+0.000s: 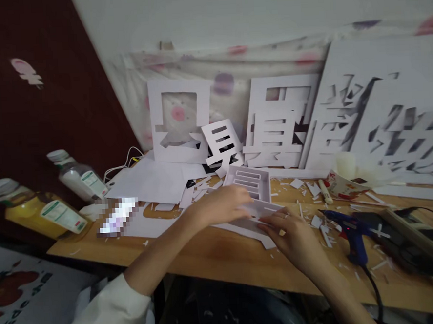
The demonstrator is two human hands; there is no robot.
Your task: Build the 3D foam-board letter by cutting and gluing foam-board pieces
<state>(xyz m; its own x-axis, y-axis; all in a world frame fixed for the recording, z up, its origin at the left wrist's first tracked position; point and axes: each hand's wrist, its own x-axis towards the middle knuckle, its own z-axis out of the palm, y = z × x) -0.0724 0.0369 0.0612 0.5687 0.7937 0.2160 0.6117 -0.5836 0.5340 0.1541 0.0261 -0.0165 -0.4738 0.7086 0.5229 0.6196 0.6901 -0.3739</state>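
Note:
A white foam-board character with raised side walls and several slots [265, 181] lies on the wooden table in front of me. My left hand [224, 204] grips its lower left part, fingers bent over the board. From the right, my right hand [288, 231] pinches the near edge between thumb and fingers, a ring on one finger. Both hands are closed, and their fingertips are partly hidden. To the right of my right hand lies a blue hot glue gun [353, 236]. Behind the piece leans a flat cut-out white character [221, 139].
White boards with cut-out openings [155, 117] lean on the back wall. Paper scraps [315, 190] litter the wooden table [192, 251]. At left stand a yellow-liquid bottle [32, 207] and a clear bottle [78, 173], near a blurred-out phone [119, 217]. A paper bowl [344, 186] sits back right.

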